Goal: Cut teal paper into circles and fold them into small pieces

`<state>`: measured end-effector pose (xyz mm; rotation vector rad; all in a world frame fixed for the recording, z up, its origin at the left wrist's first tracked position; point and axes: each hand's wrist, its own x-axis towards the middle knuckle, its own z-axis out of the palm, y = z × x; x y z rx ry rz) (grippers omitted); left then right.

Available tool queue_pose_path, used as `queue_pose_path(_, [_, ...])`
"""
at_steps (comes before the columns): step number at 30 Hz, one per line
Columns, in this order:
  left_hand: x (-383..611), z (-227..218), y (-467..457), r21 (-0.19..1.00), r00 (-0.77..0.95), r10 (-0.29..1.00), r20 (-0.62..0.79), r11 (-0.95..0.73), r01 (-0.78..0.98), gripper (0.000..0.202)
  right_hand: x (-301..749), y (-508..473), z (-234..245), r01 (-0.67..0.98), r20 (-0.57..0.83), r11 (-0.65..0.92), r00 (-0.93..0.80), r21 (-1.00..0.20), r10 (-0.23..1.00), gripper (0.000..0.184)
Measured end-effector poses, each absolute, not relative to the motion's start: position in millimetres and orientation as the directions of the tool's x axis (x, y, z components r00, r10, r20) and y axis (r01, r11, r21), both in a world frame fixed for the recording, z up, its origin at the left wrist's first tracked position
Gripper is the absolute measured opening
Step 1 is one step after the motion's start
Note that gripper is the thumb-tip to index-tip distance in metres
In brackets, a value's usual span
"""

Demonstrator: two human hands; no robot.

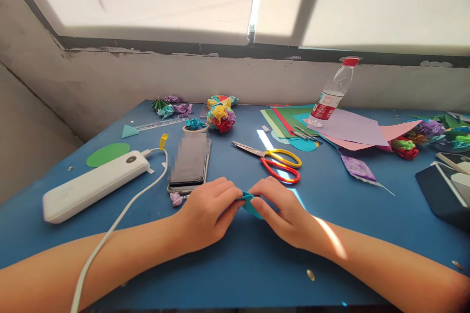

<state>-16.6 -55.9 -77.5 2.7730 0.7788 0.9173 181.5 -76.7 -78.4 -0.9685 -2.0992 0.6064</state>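
Observation:
Between my two hands, just above the blue table, is a small piece of turquoise paper [252, 207]. It looks folded, though my fingers cover much of it. My left hand [212, 209] pinches its left end between thumb and fingers. At the right end, my right hand [282, 209] grips the paper the same way. A phone [189, 159] with a purple charm [176, 199] lies right behind my left hand. Beyond my right hand rest scissors [270, 156] with one yellow and one red handle, their blades pointing left.
A white power bank [95, 187] lies left, its cable [121, 227] crossing my left forearm. Paper-flower balls [221, 118] stand at the back. A bottle [332, 93] stands on coloured paper sheets [352, 127] at back right. A dark box [444, 190] sits at the right edge.

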Motion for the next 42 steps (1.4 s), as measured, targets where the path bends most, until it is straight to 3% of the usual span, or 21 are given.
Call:
queue_pose_path(6, [-20.0, -78.7, -55.9, 0.437, 0.664, 0.514, 0.544, -0.849, 0.299, 0.024, 183.9, -74.3, -71.9, 0.272, 0.167, 0.27, -0.349, -0.924, 0.922, 0.037])
queue_pose_path(9, [-20.4, -77.6, -56.3, 0.582, 0.648, 0.595, 0.475, -0.765, 0.276, 0.023, 184.6, -69.9, -72.6, 0.179, 0.038, 0.109, -0.36, -0.978, 0.932, 0.048])
queue_pose_path(14, [-19.9, -75.0, -55.2, 0.734, 0.597, 0.719, 0.357, -0.611, 0.297, 0.021, 182.7, -64.9, -75.6, 0.018, 0.019, 0.029, -0.438, -0.999, 0.899, 0.035])
queue_pose_path(26, [-19.7, -65.1, -55.7, 0.742, 0.695, 0.66, 0.286, -0.611, 0.275, 0.015, 180.1, -67.6, -77.7, 0.028, 0.041, 0.059, -0.436, -0.998, 0.899, 0.03])
queue_pose_path(36, [-17.7, -69.5, -54.0, 0.719, 0.668, 0.688, 0.282, -0.613, 0.328, 0.011, 181.0, -68.3, -73.0, 0.044, 0.037, 0.063, -0.45, -0.997, 0.892, 0.031])
queue_pose_path(42, [-17.3, -68.4, -54.7, 0.701, 0.673, 0.709, 0.209, -0.589, 0.403, 0.024, 180.6, -67.0, -76.0, 0.042, 0.027, 0.051, -0.44, -0.998, 0.898, 0.034])
